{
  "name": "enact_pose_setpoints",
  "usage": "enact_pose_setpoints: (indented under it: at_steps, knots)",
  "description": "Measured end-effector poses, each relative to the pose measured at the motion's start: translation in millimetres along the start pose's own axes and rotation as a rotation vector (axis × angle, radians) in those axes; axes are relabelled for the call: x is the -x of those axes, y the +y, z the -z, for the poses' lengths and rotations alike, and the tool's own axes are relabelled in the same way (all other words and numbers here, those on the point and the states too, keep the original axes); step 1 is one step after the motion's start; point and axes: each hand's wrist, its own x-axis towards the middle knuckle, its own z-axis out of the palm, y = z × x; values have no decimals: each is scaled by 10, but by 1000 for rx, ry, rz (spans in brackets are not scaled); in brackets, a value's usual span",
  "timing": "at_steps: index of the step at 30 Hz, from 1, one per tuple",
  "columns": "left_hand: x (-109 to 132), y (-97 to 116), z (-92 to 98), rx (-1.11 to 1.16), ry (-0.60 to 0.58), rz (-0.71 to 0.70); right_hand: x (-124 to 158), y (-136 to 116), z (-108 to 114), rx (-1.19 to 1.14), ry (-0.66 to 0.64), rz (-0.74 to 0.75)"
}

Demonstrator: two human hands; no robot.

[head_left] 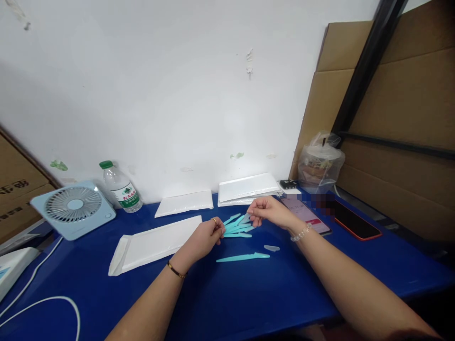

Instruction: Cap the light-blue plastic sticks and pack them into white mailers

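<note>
The left hand (208, 232) has its grip closed on the gathered ends of a fanned bunch of turquoise sticks (237, 228), held above the middle of the counter (284, 289). Those gathered ends are hidden behind the fingers, and the sticks overlap so much that their number is hard to make out. They are slim, smooth and flat-looking, splaying toward the counter's right edge. The right hand (268, 211) has its grip pinched on a small clear piece (246, 217) at the fan's outer ends; whether this piece sits on a stick or is apart from it, I cannot tell.

Between the bunch and the counter's near edge lies a loose stick (243, 257), notched near its broader right end, with a loose clear cover (272, 248) just beside it.

The right wrist and a pixelated patch cover parts of a lit phone (314, 221), its screen text unreadable. The left hand overlaps one corner of a white padded envelope (159, 241); other envelopes (249, 188) lie along the counter's far edge. At the left, the picture cuts off a white box (16, 270) and a white cable (76, 312).
</note>
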Motion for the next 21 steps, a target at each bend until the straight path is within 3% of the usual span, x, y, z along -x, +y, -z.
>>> enact_pose_setpoints:
  at_steps: [11, 17, 21]
  knots:
    - [-3, -15, 5, 0, -9, 4, 14, -8, 59, 3, 33, 17]
    - [1, 11, -35, 37, -8, -17, 4, 3, -122, 1, -44, -3]
    - [-47, -26, -59, -104, 77, -29, 25, -5, -76, 127, -58, -45]
